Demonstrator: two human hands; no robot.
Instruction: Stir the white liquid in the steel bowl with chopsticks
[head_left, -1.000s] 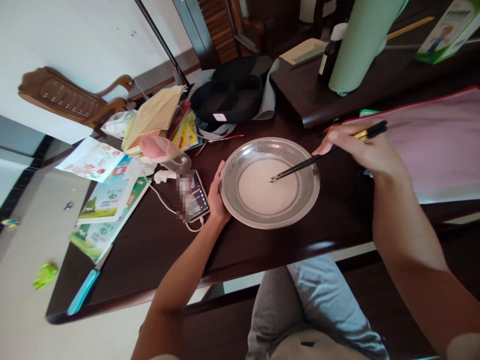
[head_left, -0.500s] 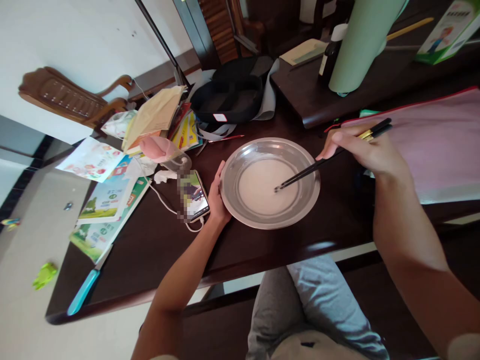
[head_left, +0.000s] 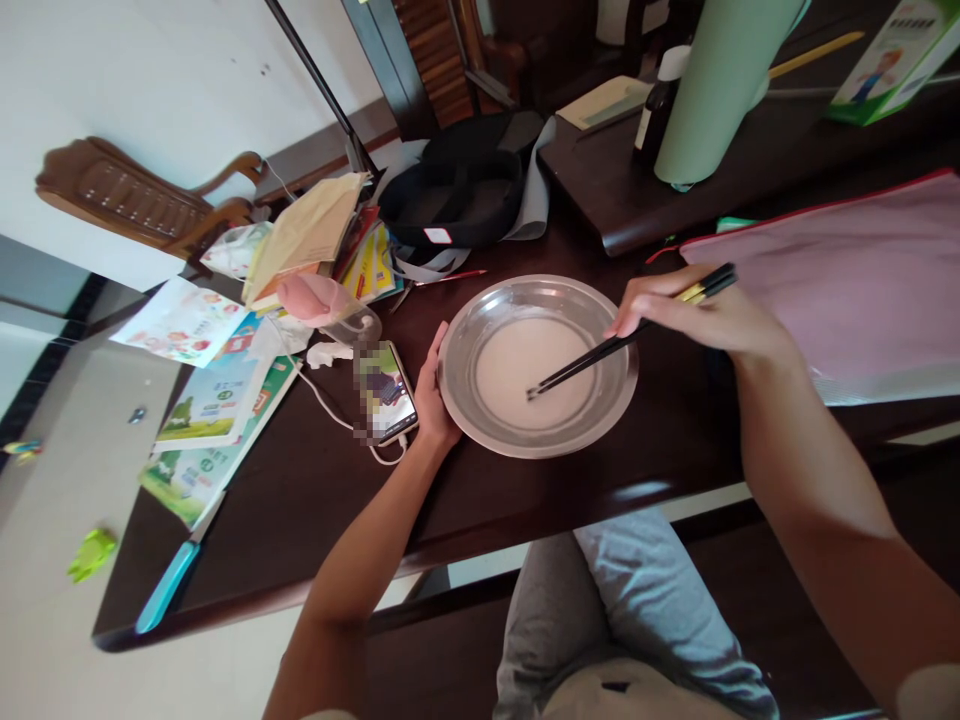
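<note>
A shiny metal bowl (head_left: 463,365) stands on the dark wooden table, with a pale, milky mixture (head_left: 514,350) in its bottom. My left hand (head_left: 435,400) holds the bowl's left side, its fingers along the outer wall and partly hidden beneath the rim. In my right hand (head_left: 686,308) is a pair of black chopsticks (head_left: 581,362) with gold bands near the top. They slant down to the left over the bowl's right rim, and their tips dip into the mixture. A phone (head_left: 390,395) plugged into a white cable lies just left of my left hand.
Left on the table lie booklets (head_left: 206,405), a blue-handled knife (head_left: 169,585) and a pink-lidded container (head_left: 319,300). Behind the bowl sits a black case (head_left: 457,200). A green flask (head_left: 720,100) and dark bottle (head_left: 660,105) stand on a raised surface; a pink pouch (head_left: 862,280) lies right.
My right hand has moved left and slightly down with the chopsticks, so their tips shifted left within the mixture. My left hand and the bowl stay in place.
</note>
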